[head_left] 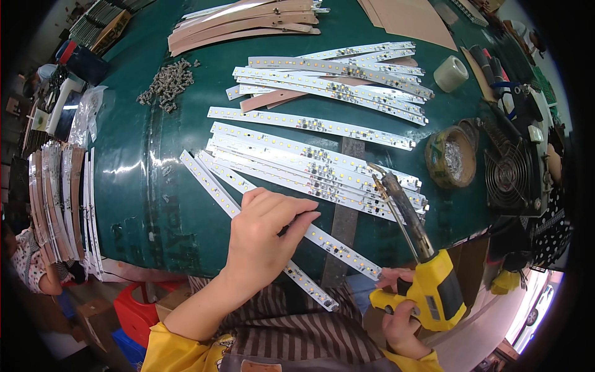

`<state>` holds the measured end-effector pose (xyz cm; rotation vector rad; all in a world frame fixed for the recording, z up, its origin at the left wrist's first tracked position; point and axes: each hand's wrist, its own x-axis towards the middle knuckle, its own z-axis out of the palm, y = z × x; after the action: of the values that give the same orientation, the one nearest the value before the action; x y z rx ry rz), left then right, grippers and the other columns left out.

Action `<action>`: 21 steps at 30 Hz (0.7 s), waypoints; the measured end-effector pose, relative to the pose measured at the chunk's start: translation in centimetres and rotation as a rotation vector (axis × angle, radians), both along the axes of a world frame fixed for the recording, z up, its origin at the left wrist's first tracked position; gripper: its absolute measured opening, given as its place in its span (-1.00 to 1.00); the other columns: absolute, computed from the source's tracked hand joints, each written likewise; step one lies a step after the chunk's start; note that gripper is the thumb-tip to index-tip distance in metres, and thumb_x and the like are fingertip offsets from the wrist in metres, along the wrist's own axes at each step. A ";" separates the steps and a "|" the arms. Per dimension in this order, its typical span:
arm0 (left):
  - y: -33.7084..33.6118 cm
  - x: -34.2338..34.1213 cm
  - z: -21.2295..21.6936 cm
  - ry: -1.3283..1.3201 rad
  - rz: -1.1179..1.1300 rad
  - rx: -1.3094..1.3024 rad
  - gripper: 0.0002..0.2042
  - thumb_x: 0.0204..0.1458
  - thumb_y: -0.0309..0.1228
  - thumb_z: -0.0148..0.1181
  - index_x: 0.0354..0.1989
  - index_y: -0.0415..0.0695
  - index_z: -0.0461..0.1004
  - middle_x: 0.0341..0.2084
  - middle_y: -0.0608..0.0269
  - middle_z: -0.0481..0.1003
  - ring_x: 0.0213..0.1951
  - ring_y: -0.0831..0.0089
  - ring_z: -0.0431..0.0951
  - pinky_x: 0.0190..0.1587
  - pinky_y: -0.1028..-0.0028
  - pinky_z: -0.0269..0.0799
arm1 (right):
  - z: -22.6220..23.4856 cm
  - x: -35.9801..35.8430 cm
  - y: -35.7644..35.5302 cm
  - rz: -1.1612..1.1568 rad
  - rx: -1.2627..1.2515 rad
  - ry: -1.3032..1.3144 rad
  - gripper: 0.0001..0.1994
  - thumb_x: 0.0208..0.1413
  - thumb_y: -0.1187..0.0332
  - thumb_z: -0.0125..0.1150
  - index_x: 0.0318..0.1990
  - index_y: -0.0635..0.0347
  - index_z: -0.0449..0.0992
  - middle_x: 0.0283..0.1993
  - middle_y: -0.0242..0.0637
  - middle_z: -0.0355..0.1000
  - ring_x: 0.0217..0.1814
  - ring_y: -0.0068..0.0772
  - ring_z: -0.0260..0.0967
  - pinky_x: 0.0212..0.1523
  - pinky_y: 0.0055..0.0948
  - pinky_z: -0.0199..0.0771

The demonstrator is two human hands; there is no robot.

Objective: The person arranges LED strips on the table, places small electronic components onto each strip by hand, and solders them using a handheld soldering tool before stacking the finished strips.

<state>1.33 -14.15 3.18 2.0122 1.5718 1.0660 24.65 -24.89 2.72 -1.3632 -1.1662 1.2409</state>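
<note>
My right hand is wrapped round the grip of a yellow soldering gun. The gun's dark barrel and tip point up and left over the ends of the LED strips. Its fingertips are close to the lower right end of one white LED strip; touching or not, I cannot tell. My left hand hovers over that strip, thumb and forefinger in a pinch. Whatever the pinch may hold is too small to make out. Another LED strip slants beneath my left wrist. Just beyond lies a row of white LED strips.
A green-covered table bears a crossed pile of LED strips, small metal parts, and a tape roll with silvery material inside. A fan stands right. A flat metal bar lies under the strips. Bundled strips stand left.
</note>
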 end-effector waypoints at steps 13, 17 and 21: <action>0.4 1.4 -0.1 -0.129 0.170 -0.044 -0.86 -0.17 -0.53 0.41 -0.38 -0.13 0.65 -0.58 0.31 0.57 -0.53 0.48 0.41 -0.33 0.52 0.31 | -0.8 -0.8 -1.0 -0.087 -0.036 0.112 -0.41 0.17 -0.16 0.08 0.04 0.21 0.23 -0.24 -0.16 0.43 -0.16 -0.31 0.42 -0.16 -0.38 0.48; 0.4 1.1 -0.1 0.013 0.181 0.041 -0.86 -0.18 -0.52 0.42 -0.38 -0.12 0.65 -0.59 0.33 0.56 -0.57 0.48 0.37 -0.29 0.50 0.27 | -0.9 -0.6 -1.1 -0.065 -0.024 0.125 -0.43 0.18 -0.14 0.08 0.04 0.21 0.24 -0.25 -0.16 0.43 -0.16 -0.31 0.42 -0.14 -0.37 0.48; 0.0 0.9 -0.3 0.070 0.188 0.033 -0.88 -0.13 -0.48 0.39 -0.38 -0.08 0.62 -0.57 0.35 0.57 -0.55 0.46 0.48 -0.20 0.42 0.14 | -1.0 -0.3 -0.8 -0.044 0.020 0.048 -0.44 0.19 -0.14 0.06 0.03 0.20 0.24 -0.23 -0.17 0.41 -0.18 -0.32 0.42 -0.17 -0.38 0.49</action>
<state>2.24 -14.10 2.84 1.9736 1.8213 1.1057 24.31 -25.73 1.77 -1.3303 -1.1070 1.2207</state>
